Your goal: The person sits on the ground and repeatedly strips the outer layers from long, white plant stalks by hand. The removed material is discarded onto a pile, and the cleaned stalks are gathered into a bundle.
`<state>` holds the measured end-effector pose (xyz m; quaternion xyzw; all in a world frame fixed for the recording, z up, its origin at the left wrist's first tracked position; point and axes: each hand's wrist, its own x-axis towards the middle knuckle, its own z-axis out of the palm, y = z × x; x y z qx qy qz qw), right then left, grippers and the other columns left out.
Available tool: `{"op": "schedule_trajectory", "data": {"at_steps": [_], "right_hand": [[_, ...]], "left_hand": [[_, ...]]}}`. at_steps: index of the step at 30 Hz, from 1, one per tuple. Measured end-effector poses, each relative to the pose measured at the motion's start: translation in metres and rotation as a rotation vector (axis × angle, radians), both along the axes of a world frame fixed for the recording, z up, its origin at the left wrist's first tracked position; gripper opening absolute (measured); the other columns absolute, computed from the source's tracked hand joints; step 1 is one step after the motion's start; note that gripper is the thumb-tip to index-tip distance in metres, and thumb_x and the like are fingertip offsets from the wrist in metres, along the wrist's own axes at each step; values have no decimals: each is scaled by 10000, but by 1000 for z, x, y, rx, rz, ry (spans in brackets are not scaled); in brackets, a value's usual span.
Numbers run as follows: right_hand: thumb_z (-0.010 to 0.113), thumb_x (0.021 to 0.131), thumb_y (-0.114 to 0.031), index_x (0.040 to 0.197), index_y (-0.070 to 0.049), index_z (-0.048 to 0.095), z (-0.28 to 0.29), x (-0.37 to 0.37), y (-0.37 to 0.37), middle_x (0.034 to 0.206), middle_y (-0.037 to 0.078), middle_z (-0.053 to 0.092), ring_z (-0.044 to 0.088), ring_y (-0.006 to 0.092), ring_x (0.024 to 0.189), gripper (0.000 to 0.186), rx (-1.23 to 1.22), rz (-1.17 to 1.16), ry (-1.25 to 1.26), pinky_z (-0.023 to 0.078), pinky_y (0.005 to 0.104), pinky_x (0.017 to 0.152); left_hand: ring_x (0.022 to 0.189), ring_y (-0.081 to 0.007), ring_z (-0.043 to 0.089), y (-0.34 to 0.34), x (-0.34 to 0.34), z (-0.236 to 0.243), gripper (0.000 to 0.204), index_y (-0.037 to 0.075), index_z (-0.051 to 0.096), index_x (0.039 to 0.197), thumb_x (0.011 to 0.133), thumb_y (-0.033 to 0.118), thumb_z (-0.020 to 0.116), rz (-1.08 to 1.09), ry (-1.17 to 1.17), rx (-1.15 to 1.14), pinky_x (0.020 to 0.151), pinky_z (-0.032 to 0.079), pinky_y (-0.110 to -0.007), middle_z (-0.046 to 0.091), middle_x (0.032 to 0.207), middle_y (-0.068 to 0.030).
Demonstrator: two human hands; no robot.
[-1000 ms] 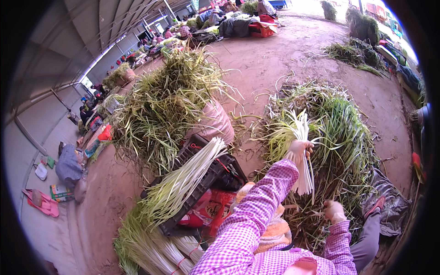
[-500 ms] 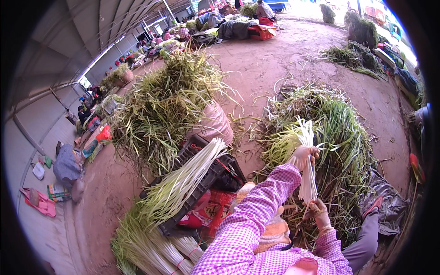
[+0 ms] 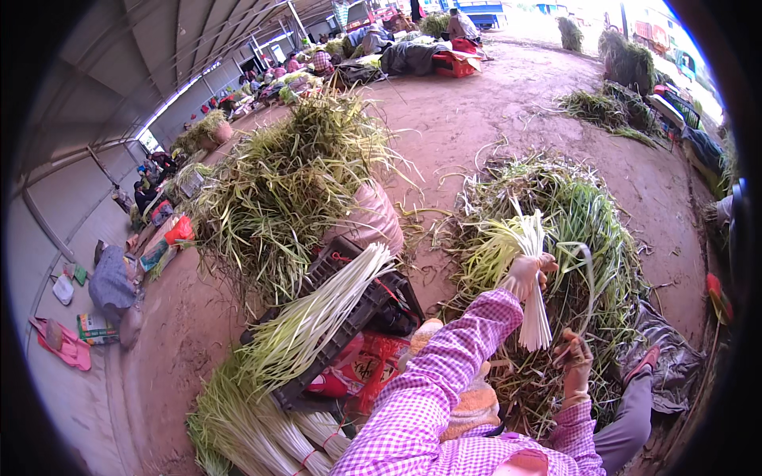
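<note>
My left hand is closed round a bunch of long white stalks with pale green leafy tops, held over a heap of loose greens. The cut-looking white ends point down toward me. Right of those ends, my right hand has its fingers pinched together, apart from the bunch. A thin, pale leaf strip arcs up from its fingertips, slightly blurred. Both sleeves are purple-and-white checked.
A black crate on my left bears more white stalks, with tied bundles beside it. Behind stands a large leafy pile in a pink sack. Black sheeting lies by my leg. Other people sit farther off.
My right hand has moved right and away from the bunch's lower ends, drawing a pale leaf strip. The left hand keeps its hold in nearly the same place.
</note>
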<state>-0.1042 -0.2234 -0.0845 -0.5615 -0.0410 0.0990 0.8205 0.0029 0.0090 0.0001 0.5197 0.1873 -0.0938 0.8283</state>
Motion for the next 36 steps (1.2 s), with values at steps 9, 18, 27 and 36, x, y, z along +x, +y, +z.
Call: {"op": "schedule_trajectory", "data": {"at_steps": [9,18,27,36], "right_hand": [[597,939,-101,920,6,680,-10,12,19,722,-13,636,528,41,482,137,-341,252,10,404,208,397],[618,930,-140,1167,13,616,-44,2,23,955,4,660,599,57,775,283,-55,156,-12,492,207,658],[638,882,-233,847,-56,622,-22,10,30,652,18,610,478,93,413,181,309,127,506,333,224,371],[608,854,-157,1019,-74,697,-64,-34,0,825,78,708,680,213,725,205,-1096,673,165,526,332,657]], "left_hand": [[503,-156,560,-31,-3,-45,216,21,668,975,890,219,671,-302,33,50,436,494,-308,713,930,-121],[512,-131,602,-38,-15,-27,147,9,634,928,944,143,573,-190,87,18,448,490,-275,674,747,-88],[590,-198,663,-22,-11,-32,190,-57,643,960,894,120,653,-308,-15,-10,512,533,-317,693,797,-152],[635,-161,623,6,-2,-28,186,-61,609,1039,958,92,540,-263,-6,-42,559,533,-271,666,851,-131]]}}
